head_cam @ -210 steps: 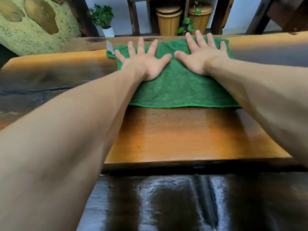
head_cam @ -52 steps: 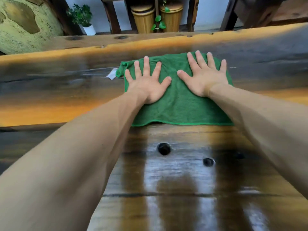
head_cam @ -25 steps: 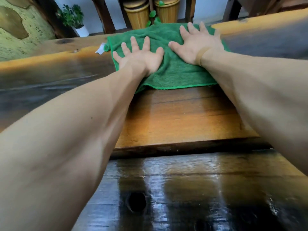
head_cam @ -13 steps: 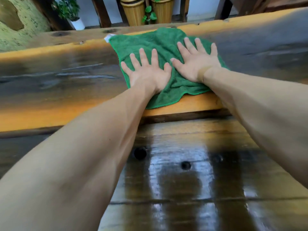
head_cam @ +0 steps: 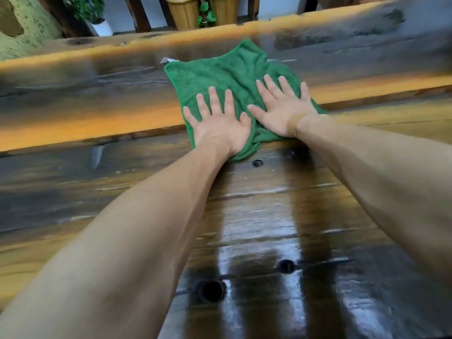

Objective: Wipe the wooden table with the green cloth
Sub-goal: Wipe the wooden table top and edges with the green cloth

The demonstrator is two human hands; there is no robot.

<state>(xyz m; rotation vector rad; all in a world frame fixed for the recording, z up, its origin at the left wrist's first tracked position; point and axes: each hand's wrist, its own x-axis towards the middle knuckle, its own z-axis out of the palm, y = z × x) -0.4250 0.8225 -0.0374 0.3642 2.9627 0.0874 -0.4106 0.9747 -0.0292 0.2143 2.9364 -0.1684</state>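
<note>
Two bare hands press a rumpled green terry cloth (head_cam: 227, 72) flat on a glossy dark wooden tabletop (head_cam: 97, 182).

The left hand (head_cam: 220, 126) and right hand (head_cam: 281, 111) lie side by side, fingers spread; two woven baskets (head_cam: 184, 11) stand beyond the far edge.

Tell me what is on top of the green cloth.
Both hands press flat on the green cloth: left hand, right hand, fingers spread. The cloth under the palms and the wooden table beneath are hidden.

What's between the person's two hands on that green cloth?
Only a narrow wrinkled strip of the green cloth, seen from the head camera; the left hand and right hand press flat on it, thumbs nearly touching.
</note>
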